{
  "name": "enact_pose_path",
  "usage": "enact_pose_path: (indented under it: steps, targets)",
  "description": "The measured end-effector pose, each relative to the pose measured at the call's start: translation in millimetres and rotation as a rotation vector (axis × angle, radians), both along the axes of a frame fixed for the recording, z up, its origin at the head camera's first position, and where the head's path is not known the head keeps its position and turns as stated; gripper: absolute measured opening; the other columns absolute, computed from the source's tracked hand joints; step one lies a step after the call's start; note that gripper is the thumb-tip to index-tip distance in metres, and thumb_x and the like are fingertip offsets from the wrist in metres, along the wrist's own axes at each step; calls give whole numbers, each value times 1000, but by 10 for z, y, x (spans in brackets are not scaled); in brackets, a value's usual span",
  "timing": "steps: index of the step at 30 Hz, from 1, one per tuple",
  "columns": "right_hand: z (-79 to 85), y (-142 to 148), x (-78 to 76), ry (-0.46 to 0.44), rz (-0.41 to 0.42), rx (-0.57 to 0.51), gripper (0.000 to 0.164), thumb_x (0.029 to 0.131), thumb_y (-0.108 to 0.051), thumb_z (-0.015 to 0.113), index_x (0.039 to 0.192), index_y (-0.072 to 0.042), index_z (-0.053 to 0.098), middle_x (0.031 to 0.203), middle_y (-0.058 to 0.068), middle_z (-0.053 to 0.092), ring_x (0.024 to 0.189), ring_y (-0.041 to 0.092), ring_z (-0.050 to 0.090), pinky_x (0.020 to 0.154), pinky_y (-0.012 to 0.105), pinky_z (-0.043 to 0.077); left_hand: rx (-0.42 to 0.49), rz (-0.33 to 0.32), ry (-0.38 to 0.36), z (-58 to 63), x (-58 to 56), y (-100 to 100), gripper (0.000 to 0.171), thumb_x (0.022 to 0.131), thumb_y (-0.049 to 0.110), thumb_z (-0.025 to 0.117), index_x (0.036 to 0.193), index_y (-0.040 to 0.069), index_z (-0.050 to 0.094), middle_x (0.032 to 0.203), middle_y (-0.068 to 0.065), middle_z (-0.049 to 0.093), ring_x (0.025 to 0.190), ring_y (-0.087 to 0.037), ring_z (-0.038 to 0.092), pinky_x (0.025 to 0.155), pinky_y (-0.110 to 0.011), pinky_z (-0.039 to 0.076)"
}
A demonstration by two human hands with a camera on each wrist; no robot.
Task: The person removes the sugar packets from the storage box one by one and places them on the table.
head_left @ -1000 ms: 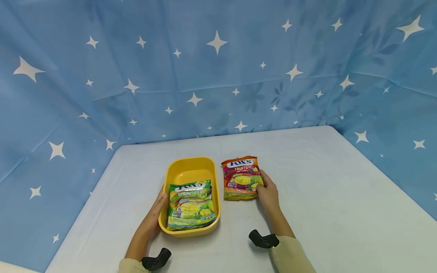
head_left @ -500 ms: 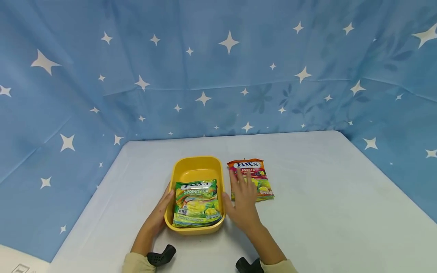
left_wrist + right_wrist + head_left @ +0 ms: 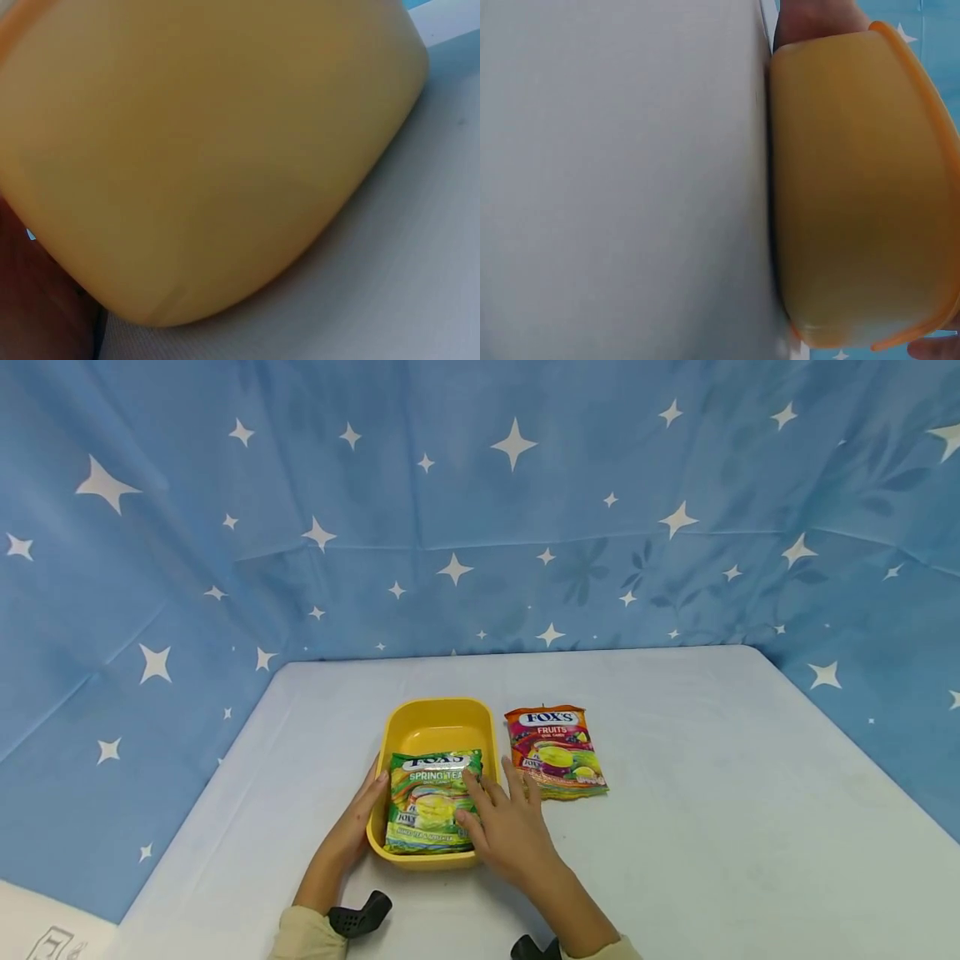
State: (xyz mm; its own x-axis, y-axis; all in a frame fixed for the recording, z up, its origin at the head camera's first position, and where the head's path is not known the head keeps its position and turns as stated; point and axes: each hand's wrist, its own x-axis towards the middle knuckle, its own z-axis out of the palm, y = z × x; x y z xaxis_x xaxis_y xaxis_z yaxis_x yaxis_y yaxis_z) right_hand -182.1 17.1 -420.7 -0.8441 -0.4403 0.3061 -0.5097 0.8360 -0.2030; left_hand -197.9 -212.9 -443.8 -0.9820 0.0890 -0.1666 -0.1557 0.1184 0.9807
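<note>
In the head view, a yellow plastic container (image 3: 438,710) stands on the white table, holding a green bag of Fox's Spring Tea candy (image 3: 431,806). My left hand (image 3: 348,835) rests along the container's left side, thumb at the rim. Over the right rim reaches my right hand (image 3: 513,835), its spread fingers lying over the green bag's right edge. Both wrist views are largely filled by the container's outer wall (image 3: 210,150). Just right of it, a red-orange bag of Fox's Fruits candy (image 3: 555,747) lies flat, its lower left corner behind my right fingertips.
The white-covered table (image 3: 712,777) extends to both sides and behind the container. A blue curtain with white stars (image 3: 480,510) hangs behind its far edge. Black wrist-worn devices (image 3: 362,915) sit near the beige sleeves (image 3: 307,935).
My right hand has let go of the red-orange candy bag, which stays on the table, and moved left onto the green bag. My left hand stays at the container's side. The view shifts slightly.
</note>
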Motion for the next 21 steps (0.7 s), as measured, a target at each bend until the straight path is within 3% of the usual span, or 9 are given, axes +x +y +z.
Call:
enact_pose_path:
  steps: [8,13,21]
  targets:
    - [64,-80,69,-67,-48,122,64,92,-60,21,143,-23,32,135,12,49,140,35,14,108,58,15,23,-19,34,9,-11,13,63,97,44,27,148,22,-4,155,-6,-6,141,-28,-8,111,-53,-3]
    - [88,-121,77,-128,-27,27,63,92,-57,29,142,-19,34,128,15,55,138,31,23,107,58,14,44,-41,72,8,-28,21,60,99,40,25,148,22,-4,155,-6,-5,141,-27,-7,112,-52,-3]
    - [21,-121,100,-112,32,-55,60,93,-54,31,143,-20,32,129,15,54,139,36,14,107,60,15,29,-35,63,-1,-6,-1,61,98,40,25,148,20,-5,155,-7,-7,141,-27,-9,112,-52,-4]
